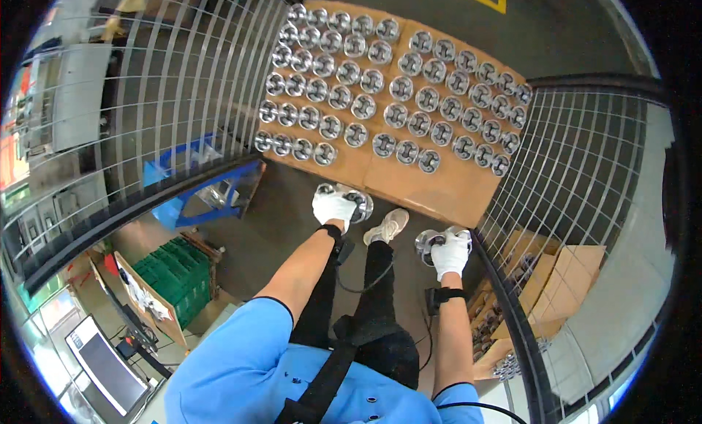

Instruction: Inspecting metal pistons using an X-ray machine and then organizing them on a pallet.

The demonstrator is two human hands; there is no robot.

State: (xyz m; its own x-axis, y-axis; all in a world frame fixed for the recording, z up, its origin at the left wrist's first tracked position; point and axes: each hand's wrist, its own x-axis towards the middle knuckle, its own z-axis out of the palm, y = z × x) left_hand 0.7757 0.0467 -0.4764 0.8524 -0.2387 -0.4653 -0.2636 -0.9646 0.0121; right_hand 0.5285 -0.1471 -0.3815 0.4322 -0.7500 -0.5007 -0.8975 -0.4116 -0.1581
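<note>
My left hand (333, 208), in a white glove, is closed round shiny metal pistons; one piston (362, 205) shows at its right side and part of another above the fingers. Over to the right, my right hand (450, 256), gloved too, grips pistons as well: one piston (425, 243) sticks out on its left, with shiny metal also showing past the fingertips. Both hands are apart from the brown cardboard sheet (439, 184) in front of me. Many pistons (363, 106) stand on that sheet in rows, in a left and a right block.
Wire mesh panels (197, 66) flank the sheet on both sides, with a dark rail (512, 329) close to my right arm. Outside the right mesh are cardboard boxes (541, 278) with metal parts. Green crates (172, 278), a blue frame (219, 197) and a screen (106, 365) stand left.
</note>
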